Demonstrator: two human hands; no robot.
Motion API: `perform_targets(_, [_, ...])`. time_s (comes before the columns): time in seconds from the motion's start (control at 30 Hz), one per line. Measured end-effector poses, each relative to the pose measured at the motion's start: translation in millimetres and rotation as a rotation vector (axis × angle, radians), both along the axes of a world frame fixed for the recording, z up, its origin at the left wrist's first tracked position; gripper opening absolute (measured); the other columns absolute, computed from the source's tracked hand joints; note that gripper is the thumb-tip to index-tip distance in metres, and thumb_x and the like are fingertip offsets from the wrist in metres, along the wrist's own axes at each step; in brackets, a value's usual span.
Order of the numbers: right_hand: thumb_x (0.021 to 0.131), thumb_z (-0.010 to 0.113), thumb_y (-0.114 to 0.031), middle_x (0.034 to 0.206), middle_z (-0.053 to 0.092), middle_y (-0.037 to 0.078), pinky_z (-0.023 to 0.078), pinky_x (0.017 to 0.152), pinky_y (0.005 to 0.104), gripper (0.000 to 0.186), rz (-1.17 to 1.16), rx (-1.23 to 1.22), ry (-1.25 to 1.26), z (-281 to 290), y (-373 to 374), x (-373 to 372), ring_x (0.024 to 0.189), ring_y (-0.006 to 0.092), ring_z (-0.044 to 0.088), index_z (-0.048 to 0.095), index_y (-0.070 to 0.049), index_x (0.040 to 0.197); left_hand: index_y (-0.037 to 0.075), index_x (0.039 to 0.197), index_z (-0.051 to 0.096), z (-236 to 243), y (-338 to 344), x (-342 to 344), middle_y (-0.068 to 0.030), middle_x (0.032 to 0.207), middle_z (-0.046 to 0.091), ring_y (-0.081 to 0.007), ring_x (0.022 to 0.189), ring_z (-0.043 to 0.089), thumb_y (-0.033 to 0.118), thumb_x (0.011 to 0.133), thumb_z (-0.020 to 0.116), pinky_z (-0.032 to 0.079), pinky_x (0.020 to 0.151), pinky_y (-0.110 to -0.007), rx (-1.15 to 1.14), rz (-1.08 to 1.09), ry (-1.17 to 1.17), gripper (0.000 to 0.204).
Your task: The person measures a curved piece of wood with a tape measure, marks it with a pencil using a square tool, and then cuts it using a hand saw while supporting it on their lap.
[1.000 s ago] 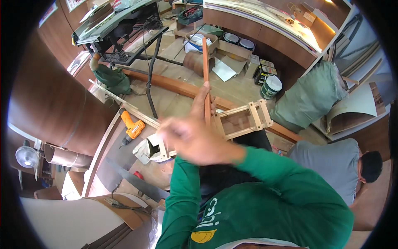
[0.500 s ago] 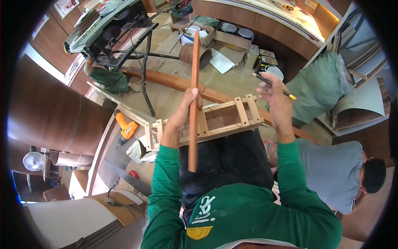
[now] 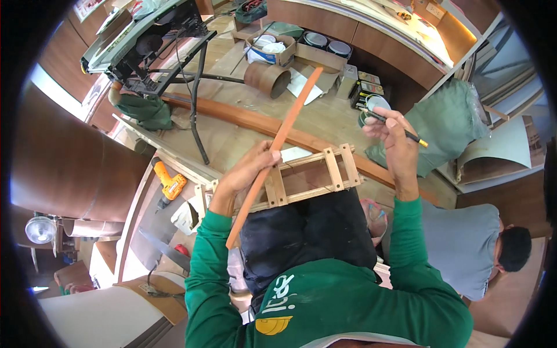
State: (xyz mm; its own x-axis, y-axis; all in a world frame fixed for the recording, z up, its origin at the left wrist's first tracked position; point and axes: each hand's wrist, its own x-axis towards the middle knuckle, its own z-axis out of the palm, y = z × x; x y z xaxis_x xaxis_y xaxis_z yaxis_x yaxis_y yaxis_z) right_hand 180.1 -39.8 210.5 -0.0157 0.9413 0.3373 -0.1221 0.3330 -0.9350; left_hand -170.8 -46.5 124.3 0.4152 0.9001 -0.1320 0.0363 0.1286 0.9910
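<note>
Above the frame [image 3: 334, 170], your left hand [image 3: 250, 167] pinches the strip [image 3: 288, 124] mid-length, probably for balance, while your right hand [image 3: 400, 144] pinches the pencil [image 3: 414, 138].

the left hand [image 3: 250, 167] and its wrist hide a stretch of the frame [image 3: 333, 171]; the thumb covers a bit of the strip [image 3: 295, 116], which in turn hides part of that hand. fingers of the right hand [image 3: 395, 136] cover the middle of the pencil [image 3: 416, 138], whose tip is too small to tell. behind them the can [image 3: 378, 101] is partly hidden. the right sleeve [image 3: 409, 240] blocks some of the co-worker [image 3: 458, 243]. the upper edge cuts the machine [image 3: 148, 43].
</note>
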Motion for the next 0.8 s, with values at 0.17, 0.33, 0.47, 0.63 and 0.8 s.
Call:
perform_targets(0.17, [0.105, 0.066, -0.009, 0.104, 0.073, 0.008, 0.058, 0.088, 0.0294, 0.021, -0.057, 0.081, -0.241, 29, 31, -6, 0.095, 0.0136, 0.070, 0.067, 0.004, 0.122, -0.003, 0.142, 0.056, -5, 7, -15, -0.0107, 0.121, 0.066, -0.0209, 0.120, 0.055, 0.053, 0.101, 0.063, 0.041, 0.108, -0.034, 0.009, -0.076, 0.083, 0.070])
perform_targets(0.33, [0.103, 0.069, -0.009, 0.099, 0.071, 0.006, 0.057, 0.085, 0.0278, 0.018, -0.068, 0.082, -0.224, 23, 50, -20, 0.091, 0.0117, 0.069, 0.067, 0.002, 0.118, -0.006, 0.140, 0.057, -6, 4, -16, -0.0113, 0.114, 0.063, -0.0202, 0.110, 0.057, 0.063, 0.096, 0.065, 0.044, 0.100, -0.034, 0.031, -0.028, -0.007, 0.082])
perform_targets(0.47, [0.103, 0.068, -0.008, 0.099, 0.072, 0.007, 0.058, 0.084, 0.0294, 0.018, -0.066, 0.018, -0.109, 4, 50, -30, 0.089, 0.0134, 0.069, 0.067, 0.002, 0.118, -0.007, 0.146, 0.053, -8, 6, -20, -0.0141, 0.121, 0.065, -0.0224, 0.116, 0.058, 0.062, 0.096, 0.065, 0.044, 0.104, -0.035, 0.027, -0.071, 0.023, 0.086])
perform_targets(0.63, [0.104, 0.070, -0.012, 0.097, 0.071, 0.007, 0.058, 0.082, 0.0289, 0.020, -0.047, 0.031, -0.157, 7, 64, -40, 0.088, 0.0126, 0.069, 0.067, 0.002, 0.118, -0.006, 0.149, 0.051, -15, 7, -21, -0.0151, 0.124, 0.065, -0.0234, 0.121, 0.058, 0.061, 0.096, 0.064, 0.044, 0.108, -0.037, 0.066, -0.081, 0.004, 0.086])
perform_targets(0.8, [0.108, 0.065, -0.025, 0.096, 0.073, 0.005, 0.054, 0.079, 0.0278, 0.026, 0.063, 0.027, -0.443, 27, 108, -40, 0.086, 0.0098, 0.065, 0.068, 0.000, 0.113, -0.005, 0.150, 0.051, -14, 7, -19, -0.0135, 0.123, 0.065, -0.0227, 0.121, 0.057, 0.059, 0.097, 0.065, 0.043, 0.109, -0.037, 0.041, -0.075, -0.021, 0.084])
